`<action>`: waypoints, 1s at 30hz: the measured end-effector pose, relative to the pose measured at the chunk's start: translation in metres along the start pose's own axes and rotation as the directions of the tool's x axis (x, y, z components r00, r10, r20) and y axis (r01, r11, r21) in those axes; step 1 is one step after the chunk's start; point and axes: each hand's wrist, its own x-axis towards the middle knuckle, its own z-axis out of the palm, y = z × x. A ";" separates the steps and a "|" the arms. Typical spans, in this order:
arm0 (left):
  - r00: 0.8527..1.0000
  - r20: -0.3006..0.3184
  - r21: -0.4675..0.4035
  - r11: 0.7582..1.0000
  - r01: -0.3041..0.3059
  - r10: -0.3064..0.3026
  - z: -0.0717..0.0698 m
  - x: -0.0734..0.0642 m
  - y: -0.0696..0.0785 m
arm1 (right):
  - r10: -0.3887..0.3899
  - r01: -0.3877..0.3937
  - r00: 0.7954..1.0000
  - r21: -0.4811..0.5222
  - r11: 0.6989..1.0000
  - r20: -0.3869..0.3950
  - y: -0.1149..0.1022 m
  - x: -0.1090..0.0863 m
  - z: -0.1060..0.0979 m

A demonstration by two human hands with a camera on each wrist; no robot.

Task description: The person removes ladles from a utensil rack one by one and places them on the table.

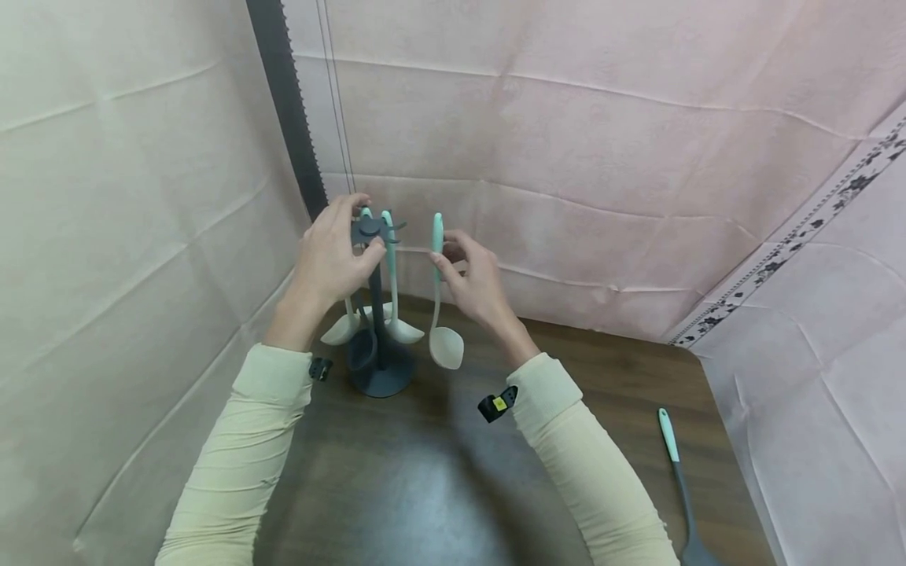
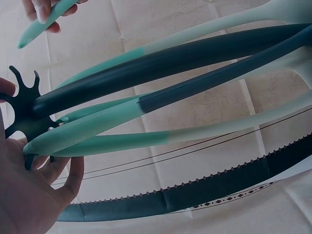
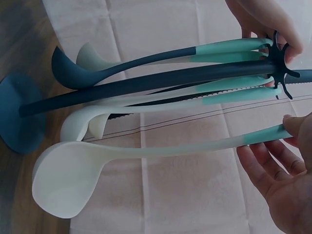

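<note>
Right hand: The person's right hand (image 1: 476,277) is pinching the mint-green handle of a white ladle (image 1: 447,348) between thumb and fingers.
White ladle: It is hanging nearly upright from that pinch, bowl downward, above the table (image 1: 396,472) and just to the right of a dark utensil rack (image 3: 146,87).
Left hand: The left hand (image 1: 331,253) is gripping the rack's hooked top among the hanging handles.
Rack: It is standing on the table, carrying a dark ladle (image 3: 73,73) and several pale-headed utensils (image 1: 405,331); their heads are overlapping, so an exact count is hard to make.
Table's right side: A dark spatula (image 1: 683,488) with a mint-green handle is lying well apart, its head running out of view.
Step at the rack: The person appears to be hanging up utensils, with the white ladle awaiting its place.
Next move: This is likely calling for bringing the handle's top onto a free hook (image 2: 36,82) while holding the rack steady.
</note>
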 end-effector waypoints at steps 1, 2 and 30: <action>1.000 0.000 0.000 1.000 0.000 0.000 0.000 0.000 0.000 | 0.002 -0.002 1.000 -0.002 1.000 0.000 0.001 0.000 -0.001; 1.000 0.000 -0.002 1.000 -0.004 0.004 0.000 0.000 0.000 | 0.004 -0.004 1.000 -0.003 1.000 -0.001 0.001 -0.001 -0.001; 1.000 0.023 0.018 1.000 0.004 -0.004 -0.002 0.001 0.002 | -0.016 0.016 1.000 -0.050 0.999 -0.007 0.003 -0.008 -0.014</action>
